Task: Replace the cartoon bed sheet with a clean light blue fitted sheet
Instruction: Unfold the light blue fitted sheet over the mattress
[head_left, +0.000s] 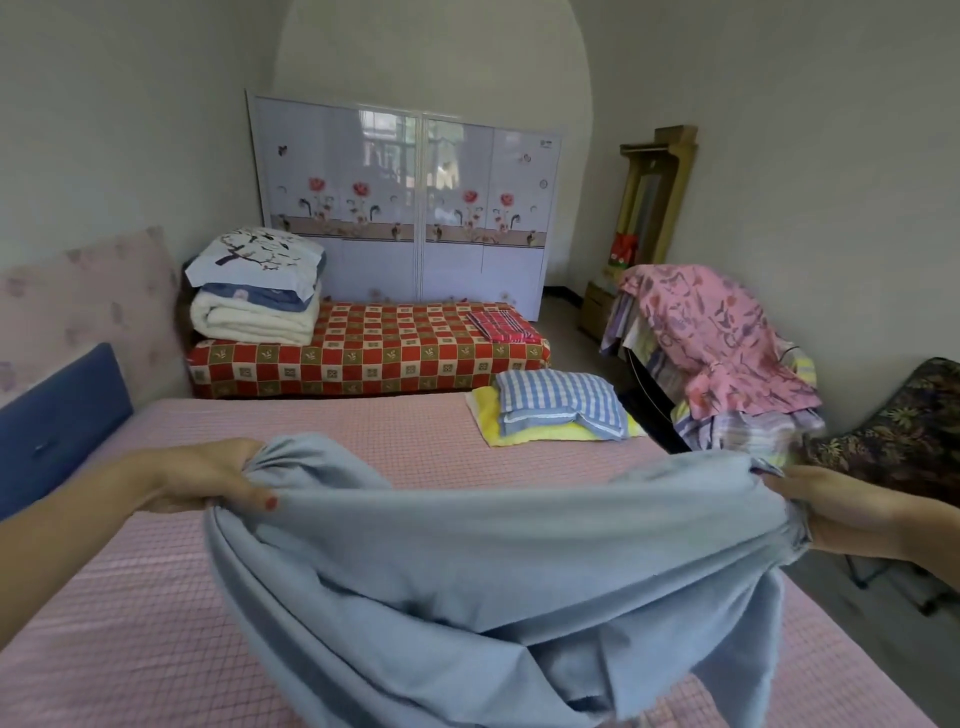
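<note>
While both hands hold the light blue fitted sheet (467, 561) up over the bed, the step in hand looks like spreading it out. The left hand (208, 475) bunches a gathered edge in curled fingers, and the right hand (836, 506) clamps the opposite gathered edge, the two hands set well apart with the cloth slung between them and sagging below onto the pink checked mattress pad (130, 597). To do this well, I would find the elastic corners first, keep the hands wide so the cloth opens flat, then cast it forward beyond the hands toward the far edge. The sheet looks like soft, matte woven cotton, deeply folded, puckered where each hand grips it. The pad beneath is quilted in a fine grid. Beyond the right hand, a blue-and-white gingham pillow (558, 408) sits on a folded yellow towel (519, 431); it likely needs moving before the sheet goes down. No cartoon sheet is plainly identifiable on the bed.
</note>
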